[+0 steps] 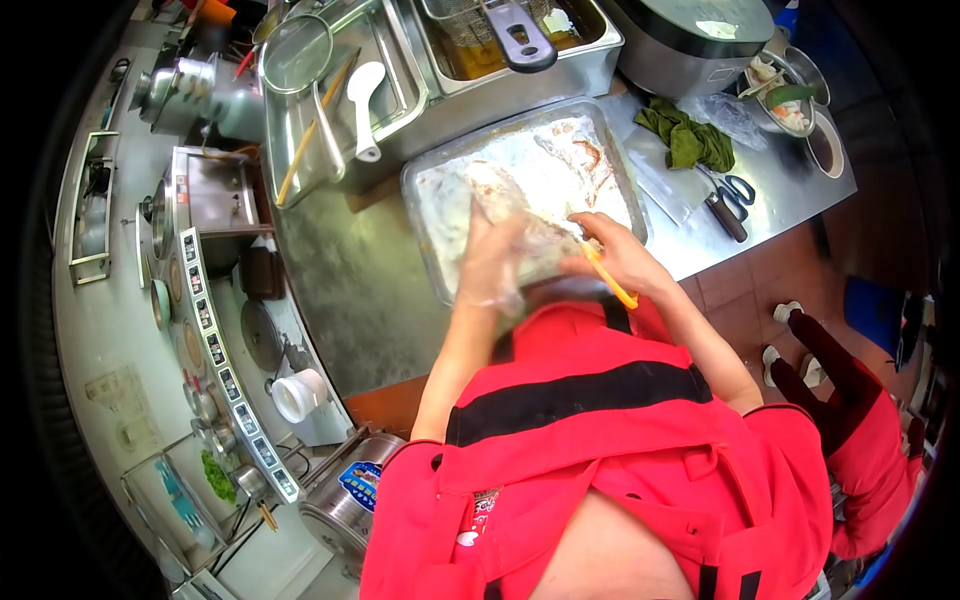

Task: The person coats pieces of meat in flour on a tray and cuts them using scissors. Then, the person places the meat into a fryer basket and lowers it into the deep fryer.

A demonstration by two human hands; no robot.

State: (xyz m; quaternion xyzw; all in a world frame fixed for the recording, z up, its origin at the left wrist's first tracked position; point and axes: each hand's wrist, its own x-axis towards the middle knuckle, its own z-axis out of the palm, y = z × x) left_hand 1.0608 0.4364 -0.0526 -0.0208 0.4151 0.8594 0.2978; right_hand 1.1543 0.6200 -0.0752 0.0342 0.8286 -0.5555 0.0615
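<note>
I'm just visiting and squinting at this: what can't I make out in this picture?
All in the head view:
Left hand: blurred, probably by movement, so exactly what it touches is unclear.
Orange handle at the right hand: whatever its far end joins is lost in glare and blur.
Tray: glare and the hands hide some of its contents.
Other person: head out of sight, cut off toward the dark lower-right edge.
</note>
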